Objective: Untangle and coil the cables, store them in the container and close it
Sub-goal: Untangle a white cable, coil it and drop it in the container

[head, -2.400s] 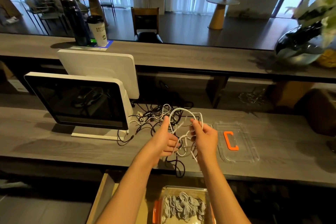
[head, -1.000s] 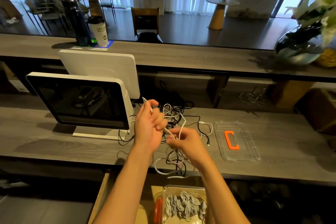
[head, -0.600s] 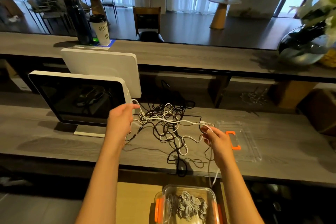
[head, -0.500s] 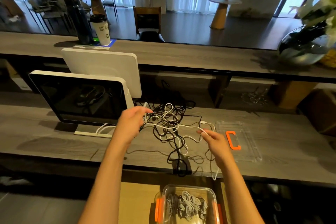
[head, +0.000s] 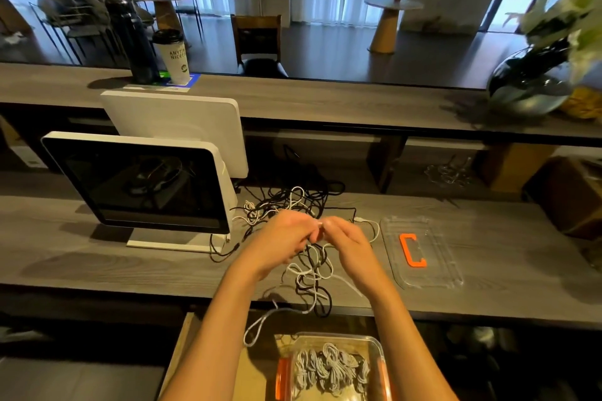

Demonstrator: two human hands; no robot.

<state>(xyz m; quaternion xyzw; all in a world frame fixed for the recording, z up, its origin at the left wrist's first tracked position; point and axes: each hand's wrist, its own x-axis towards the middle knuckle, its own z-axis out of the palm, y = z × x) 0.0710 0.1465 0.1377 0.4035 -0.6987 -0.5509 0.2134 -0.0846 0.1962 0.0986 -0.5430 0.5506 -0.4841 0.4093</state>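
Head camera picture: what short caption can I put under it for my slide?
Two hands work a white cable out of a tangle above an open container.

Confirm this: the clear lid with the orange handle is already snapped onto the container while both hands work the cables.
Not right. In the head view the lid lies on the counter, off the open container; both hands, left hand and right hand, do work the cables.

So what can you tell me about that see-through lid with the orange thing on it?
The clear plastic lid lies flat on the grey wooden counter, to the right of the tangled cables and apart from both hands. It is rectangular with rounded corners and a raised ridged rim. An orange C-shaped handle sits in its middle. A white cable's loop ends just beside its left edge. It is off its container, which stands lower down, near the person.
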